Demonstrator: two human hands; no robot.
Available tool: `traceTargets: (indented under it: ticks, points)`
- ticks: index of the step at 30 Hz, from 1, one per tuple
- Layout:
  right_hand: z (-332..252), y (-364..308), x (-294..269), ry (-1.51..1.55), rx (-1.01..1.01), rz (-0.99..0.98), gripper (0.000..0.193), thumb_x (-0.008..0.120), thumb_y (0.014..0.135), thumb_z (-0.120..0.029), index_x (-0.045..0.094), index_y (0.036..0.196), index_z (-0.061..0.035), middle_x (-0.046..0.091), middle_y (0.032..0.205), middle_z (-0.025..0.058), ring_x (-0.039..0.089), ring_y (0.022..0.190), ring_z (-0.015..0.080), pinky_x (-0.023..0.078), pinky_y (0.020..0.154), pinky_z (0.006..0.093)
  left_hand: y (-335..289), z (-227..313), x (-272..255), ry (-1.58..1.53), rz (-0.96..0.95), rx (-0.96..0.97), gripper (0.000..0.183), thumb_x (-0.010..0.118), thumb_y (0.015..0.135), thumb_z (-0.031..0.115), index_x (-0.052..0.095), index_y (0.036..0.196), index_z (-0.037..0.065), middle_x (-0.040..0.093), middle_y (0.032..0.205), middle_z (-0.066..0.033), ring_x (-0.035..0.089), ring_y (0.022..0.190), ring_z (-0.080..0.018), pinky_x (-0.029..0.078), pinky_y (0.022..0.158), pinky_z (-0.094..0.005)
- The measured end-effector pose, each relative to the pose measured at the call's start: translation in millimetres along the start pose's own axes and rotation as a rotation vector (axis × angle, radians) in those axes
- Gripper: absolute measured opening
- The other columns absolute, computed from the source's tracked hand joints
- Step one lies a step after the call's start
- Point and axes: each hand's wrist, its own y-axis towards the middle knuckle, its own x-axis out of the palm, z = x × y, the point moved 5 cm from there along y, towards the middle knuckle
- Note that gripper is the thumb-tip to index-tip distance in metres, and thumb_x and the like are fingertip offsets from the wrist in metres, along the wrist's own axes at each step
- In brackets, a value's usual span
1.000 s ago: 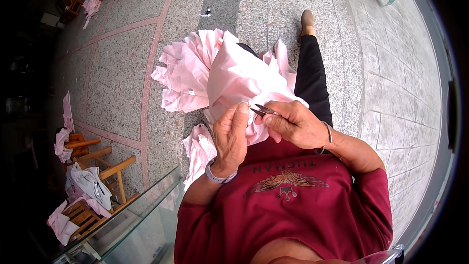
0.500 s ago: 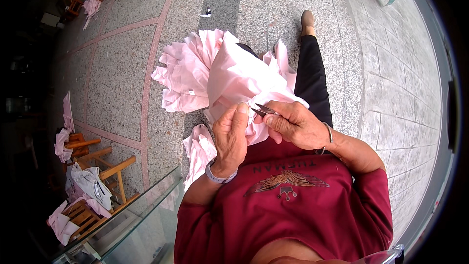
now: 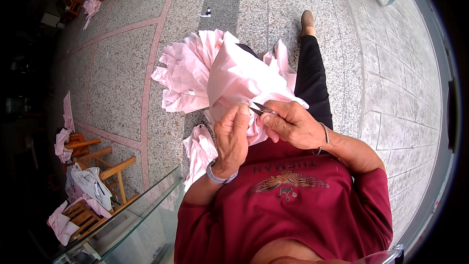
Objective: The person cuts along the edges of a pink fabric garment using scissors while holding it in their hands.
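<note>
The left hand pinches pink cloth. Just beside it, the right hand grips small snips against that cloth

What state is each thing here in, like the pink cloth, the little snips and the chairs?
Pink garment: bunched on the lap, pinched by the left hand.
Thread snips: held in the right hand, tips at the cloth.
Pink pile: crumpled on the floor.
Wooden chairs: draped with cloth.

Left hand pinches pink cloth — right hand holds small snips against it.
</note>
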Motion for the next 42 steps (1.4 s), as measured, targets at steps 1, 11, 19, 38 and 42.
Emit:
traceTargets:
  ticks: [1, 11, 19, 38, 42]
  points:
    - [-0.7, 0.8, -0.9, -0.013, -0.002, -0.009, 0.027, 0.047, 0.104, -0.023, 0.060, 0.092, -0.0026, 0.058, 0.061, 0.0036, 0.054, 0.056, 0.0126, 0.042, 0.055, 0.0302, 0.4, 0.1, 0.4, 0.011, -0.004, 0.017, 0.026, 0.048, 0.105, 0.018, 0.063, 0.090, 0.001, 0.048, 0.072, 0.0067, 0.037, 0.066, -0.0009, 0.030, 0.057, -0.0202]
    - [-10.6, -9.8, -0.1, 0.108, -0.119, -0.244, 0.025, 0.050, 0.104, -0.018, 0.062, 0.088, -0.0023, 0.055, 0.059, 0.0015, 0.050, 0.055, 0.0101, 0.041, 0.054, 0.0288, 2.5, -1.0, -3.0, 0.184, 0.041, 0.079, 0.031, 0.050, 0.104, 0.020, 0.057, 0.080, 0.002, 0.044, 0.064, 0.0069, 0.037, 0.061, -0.0031, 0.031, 0.053, -0.0235]
    - [2.3, -10.5, -14.3, 0.032, 0.045, -0.028, 0.022, 0.050, 0.103, -0.018, 0.063, 0.100, -0.0007, 0.058, 0.065, 0.0034, 0.051, 0.058, 0.0109, 0.043, 0.056, 0.0300, 3.3, 4.4, -3.3, 0.284, 0.036, 0.162, 0.032, 0.047, 0.105, 0.020, 0.057, 0.080, 0.001, 0.043, 0.062, 0.0064, 0.034, 0.060, -0.0027, 0.029, 0.051, -0.0241]
    - [-44.9, 34.4, -33.8, -0.247, -0.335, -0.091, 0.022, 0.053, 0.093, 0.000, 0.059, 0.114, 0.0006, 0.065, 0.095, 0.0143, 0.061, 0.082, 0.0213, 0.048, 0.073, 0.0341, 4.9, 2.4, 3.0, 0.212, -0.221, 0.028, 0.013, 0.061, 0.096, 0.005, 0.062, 0.106, -0.003, 0.063, 0.087, 0.0002, 0.057, 0.079, -0.0049, 0.047, 0.069, -0.0211]
    - [-23.4, 60.5, -17.2, -0.237, -0.206, -0.495, 0.041, 0.049, 0.070, 0.001, 0.058, 0.110, 0.0040, 0.065, 0.091, 0.0223, 0.063, 0.082, 0.0335, 0.049, 0.072, 0.0377, -2.6, 0.5, 4.2, 0.314, -0.409, -0.101, 0.018, 0.062, 0.093, 0.003, 0.064, 0.110, -0.003, 0.066, 0.092, -0.0018, 0.059, 0.080, -0.0046, 0.047, 0.070, -0.0210]
